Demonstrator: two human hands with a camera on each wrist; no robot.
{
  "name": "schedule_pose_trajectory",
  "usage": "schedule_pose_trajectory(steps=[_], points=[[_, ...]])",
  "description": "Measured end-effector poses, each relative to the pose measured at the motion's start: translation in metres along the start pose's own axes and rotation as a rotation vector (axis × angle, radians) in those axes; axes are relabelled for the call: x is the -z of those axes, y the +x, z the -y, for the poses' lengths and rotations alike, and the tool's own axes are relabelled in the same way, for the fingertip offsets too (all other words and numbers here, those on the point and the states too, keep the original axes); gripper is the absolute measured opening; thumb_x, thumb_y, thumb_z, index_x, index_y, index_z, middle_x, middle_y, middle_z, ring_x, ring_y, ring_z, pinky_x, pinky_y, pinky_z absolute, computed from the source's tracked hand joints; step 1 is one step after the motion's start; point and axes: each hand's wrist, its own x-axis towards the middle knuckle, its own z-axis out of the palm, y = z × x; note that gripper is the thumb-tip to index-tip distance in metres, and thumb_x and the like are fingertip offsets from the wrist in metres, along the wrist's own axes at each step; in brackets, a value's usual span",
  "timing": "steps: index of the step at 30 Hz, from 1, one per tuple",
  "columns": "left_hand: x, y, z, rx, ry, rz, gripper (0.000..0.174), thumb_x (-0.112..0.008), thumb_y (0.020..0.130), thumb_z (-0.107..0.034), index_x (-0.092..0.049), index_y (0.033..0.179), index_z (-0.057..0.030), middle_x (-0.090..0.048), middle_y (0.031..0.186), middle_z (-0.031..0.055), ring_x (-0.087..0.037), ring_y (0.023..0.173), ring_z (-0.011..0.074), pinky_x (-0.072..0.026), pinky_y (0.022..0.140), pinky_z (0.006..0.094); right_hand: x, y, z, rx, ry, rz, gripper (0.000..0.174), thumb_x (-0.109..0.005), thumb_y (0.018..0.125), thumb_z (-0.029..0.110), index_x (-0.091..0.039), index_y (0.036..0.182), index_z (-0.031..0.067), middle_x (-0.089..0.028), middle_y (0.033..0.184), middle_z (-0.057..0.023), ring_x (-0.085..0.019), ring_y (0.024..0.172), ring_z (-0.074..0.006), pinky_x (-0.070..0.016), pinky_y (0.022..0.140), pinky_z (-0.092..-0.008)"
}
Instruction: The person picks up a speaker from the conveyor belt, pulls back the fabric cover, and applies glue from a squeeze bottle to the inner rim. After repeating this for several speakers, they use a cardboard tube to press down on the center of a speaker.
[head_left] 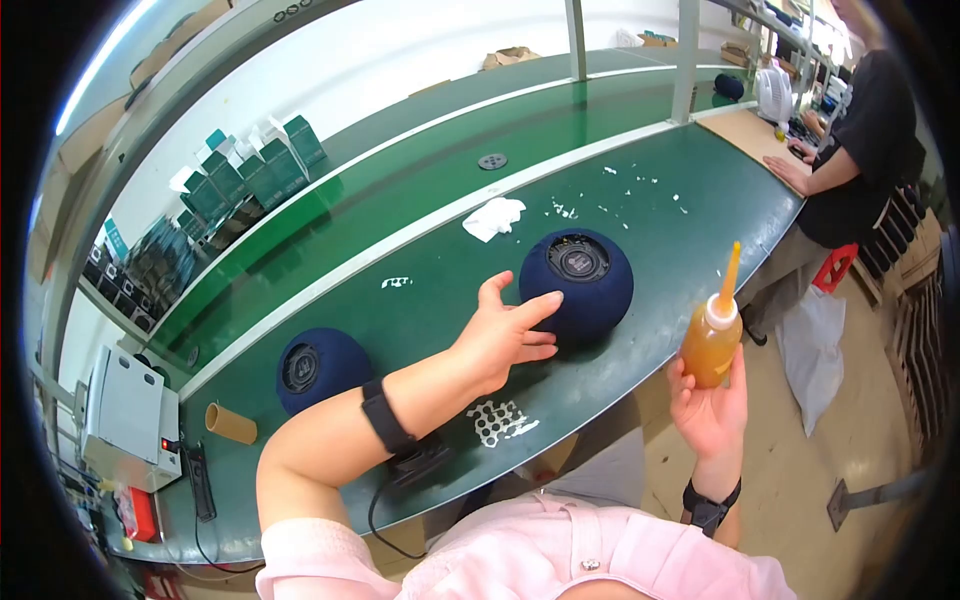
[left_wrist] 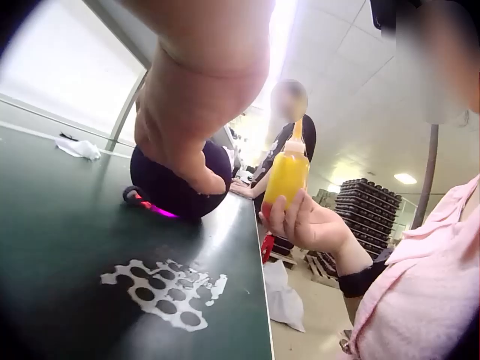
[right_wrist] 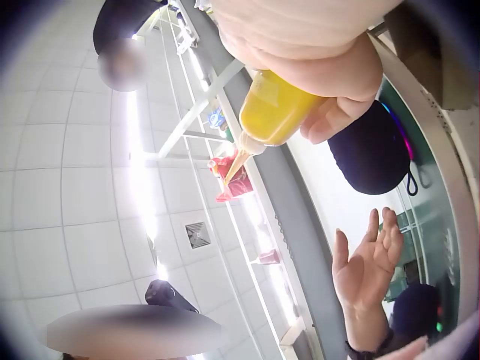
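Observation:
A round navy-blue speaker (head_left: 603,305) sits on the green bench, its dark circular recess facing up. My left hand (head_left: 500,340) is beside its near left side, fingers spread and holding nothing. In the right wrist view, that left hand (right_wrist: 369,266) shows an open palm. My right hand (head_left: 712,410) grips a clear squeeze bottle (head_left: 708,352) of amber liquid beyond the bench's front edge. The bottle stands upright, with its long tapered nozzle (head_left: 731,275) pointing up. Further left lies a second navy speaker (head_left: 345,368), its recess turned sideways.
White crumpled tissue (head_left: 492,218) lies behind the near speaker, and a perforated white patch (head_left: 500,424) in front. A cardboard tube (head_left: 230,424) and grey machine (head_left: 130,420) stand at left. Another person (head_left: 860,140) works at the bench's far right end.

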Motion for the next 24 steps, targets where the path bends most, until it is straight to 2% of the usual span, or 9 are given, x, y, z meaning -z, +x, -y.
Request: schedule_pose_trajectory(steps=[1,5,7,11,12,13,15,19,24], points=[[-0.005,0.014,0.001,-0.008,0.034,0.008,0.086,-0.068,0.081,-0.026,-0.008,0.140,-0.0087,-0.036,0.125,0.0243,-0.054,0.101,0.0379,-0.0506,0.082,0.0442,-0.003,0.000,0.005,0.061,-0.022,-0.084,0.062,-0.041,0.087,0.059,-0.050,0.117,0.0052,-0.056,0.098,-0.0182,-0.062,0.077,-0.0234,-0.0551,0.068,-0.0342],[-0.030,0.064,0.001,-0.083,0.127,-0.047,0.077,-0.068,0.081,-0.022,-0.016,0.137,-0.0096,-0.047,0.117,0.0211,-0.058,0.091,0.0327,-0.0525,0.078,0.0401,0.018,-0.004,0.026,0.047,0.031,0.010,0.065,-0.043,0.087,0.057,-0.047,0.121,0.0012,-0.054,0.106,-0.0201,-0.063,0.086,-0.0276,-0.0538,0.076,-0.0378],[-0.054,0.096,-0.003,-0.097,0.146,-0.059,0.070,-0.067,0.082,-0.023,-0.022,0.135,-0.0086,-0.050,0.115,0.0189,-0.059,0.086,0.0302,-0.0526,0.077,0.0403,0.019,-0.007,0.034,0.101,0.058,-0.093,0.064,-0.045,0.086,0.057,-0.049,0.118,0.0012,-0.055,0.102,-0.0190,-0.063,0.081,-0.0262,-0.0547,0.073,-0.0363],[-0.115,0.181,-0.013,-0.190,0.068,-0.004,0.062,-0.059,0.087,-0.026,-0.025,0.134,-0.0026,-0.037,0.131,0.0225,-0.053,0.104,0.0384,-0.0485,0.086,0.0451,0.024,-0.011,0.053,0.232,0.027,-0.210,0.062,-0.043,0.086,0.060,-0.051,0.113,0.0047,-0.057,0.094,-0.0158,-0.061,0.071,-0.0217,-0.0544,0.065,-0.0310],[-0.129,0.201,-0.016,-0.192,-0.001,0.075,0.063,-0.056,0.088,-0.024,-0.022,0.136,-0.0009,-0.030,0.137,0.0235,-0.044,0.115,0.0427,-0.0443,0.092,0.0471,0.029,-0.013,0.057,0.248,0.033,-0.180,0.062,-0.044,0.086,0.059,-0.052,0.113,0.0037,-0.056,0.096,-0.0165,-0.062,0.074,-0.0219,-0.0549,0.067,-0.0324],[-0.143,0.223,-0.017,-0.194,-0.049,0.119,0.063,-0.054,0.089,-0.024,-0.021,0.137,-0.0021,-0.029,0.138,0.0222,-0.037,0.122,0.0435,-0.0407,0.095,0.0499,0.032,-0.014,0.061,0.259,0.035,-0.149,0.061,-0.045,0.086,0.057,-0.052,0.114,0.0027,-0.056,0.098,-0.0171,-0.062,0.076,-0.0221,-0.0553,0.070,-0.0337],[-0.164,0.246,-0.020,-0.221,-0.003,0.031,0.060,-0.055,0.088,-0.026,-0.026,0.135,-0.0026,-0.034,0.134,0.0192,-0.038,0.120,0.0386,-0.0389,0.095,0.0511,0.033,-0.015,0.064,0.296,0.026,-0.156,0.061,-0.045,0.086,0.057,-0.052,0.114,0.0035,-0.056,0.098,-0.0169,-0.062,0.076,-0.0217,-0.0553,0.070,-0.0334],[-0.184,0.183,-0.034,-0.105,0.129,0.029,0.048,-0.056,0.085,-0.029,-0.041,0.123,-0.0050,-0.045,0.117,0.0117,-0.043,0.107,0.0228,-0.0424,0.087,0.0457,0.029,-0.015,0.063,0.281,0.034,-0.193,0.060,-0.045,0.086,0.058,-0.053,0.115,0.0060,-0.057,0.097,-0.0164,-0.062,0.076,-0.0225,-0.0551,0.069,-0.0333],[-0.128,0.049,-0.069,-0.310,0.145,0.204,0.049,-0.059,0.083,-0.029,-0.045,0.123,-0.0043,-0.046,0.119,0.0098,-0.043,0.111,0.0221,-0.0418,0.088,0.0408,0.022,-0.002,0.050,0.231,0.009,-0.206,0.061,-0.043,0.087,0.058,-0.050,0.116,0.0044,-0.057,0.096,-0.0171,-0.061,0.076,-0.0227,-0.0542,0.068,-0.0331]])
